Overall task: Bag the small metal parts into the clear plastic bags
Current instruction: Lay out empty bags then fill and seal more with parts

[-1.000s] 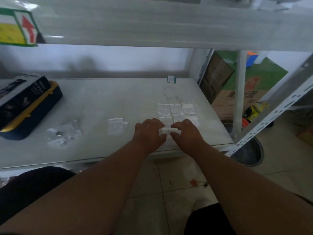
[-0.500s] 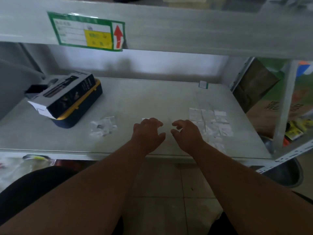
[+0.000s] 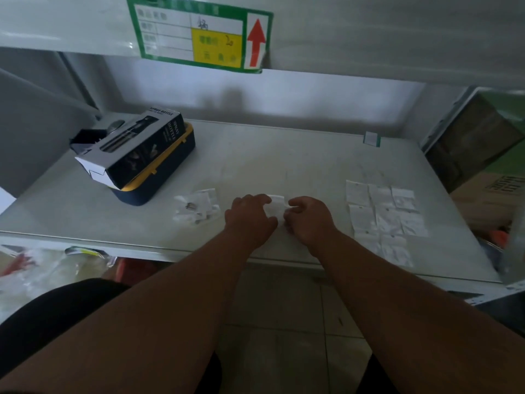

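Observation:
A small clear plastic bag [image 3: 276, 205] lies on the white shelf top [image 3: 284, 160] between my two hands. My left hand [image 3: 248, 216] rests at its left edge with fingers curled onto it. My right hand [image 3: 308, 218] pinches its right edge. A crumpled clear bag with small metal parts [image 3: 196, 208] lies to the left of my left hand. Several flat small bags [image 3: 383, 214] are laid out in rows to the right of my right hand.
A dark spray-bottle box sits on a blue and yellow case [image 3: 142, 157] at the back left. An upper shelf beam with a green label [image 3: 199, 32] hangs overhead. Cardboard boxes [image 3: 483, 155] stand to the right, beyond the shelf edge. Tiled floor lies below.
My hands left the rows of laid-out bags and moved left to the single bag in the middle. The view has swung left, and both hands now touch that bag.

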